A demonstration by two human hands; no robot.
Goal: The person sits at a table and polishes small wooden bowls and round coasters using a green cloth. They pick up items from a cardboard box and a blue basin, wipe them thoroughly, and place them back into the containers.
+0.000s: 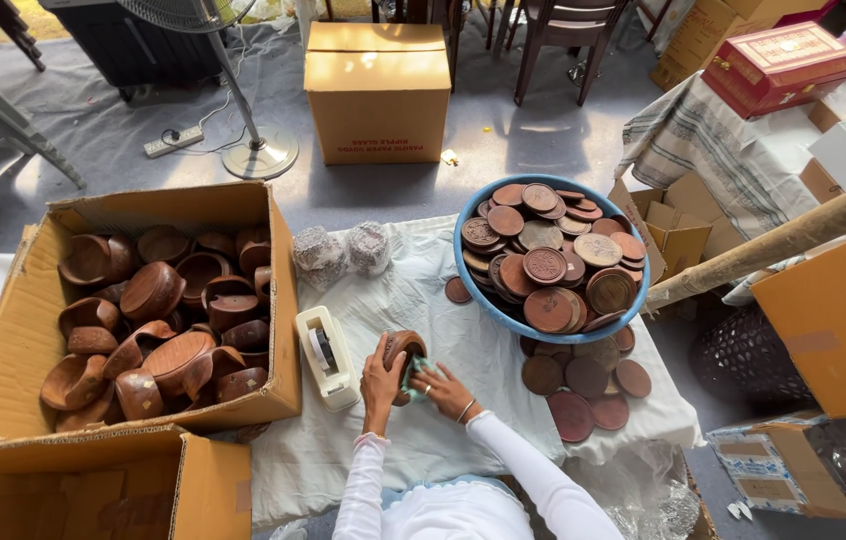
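— Left hand [380,378]: status? 
— Cupped round a small wooden bowl [404,350] on the white cloth [423,300], beside the tape dispenser [328,355]. 
— Right hand [443,388]? 
— Fingers pressing a green rag [416,368], probably, against it. Step: wiping. Next: turn the bowl, steady grip.

- Bright, even daylight; the white cloth [423,300] on the desk nears overexposure.
- Soft shadows fall on the grey floor [503,130] behind the cardboard box [377,90] and chair [563,40], away from the camera.
- Focus is sharp throughout.
- Wide-angle distortion bends the edges; the wooden pole [783,240] and corner boxes lean outward.
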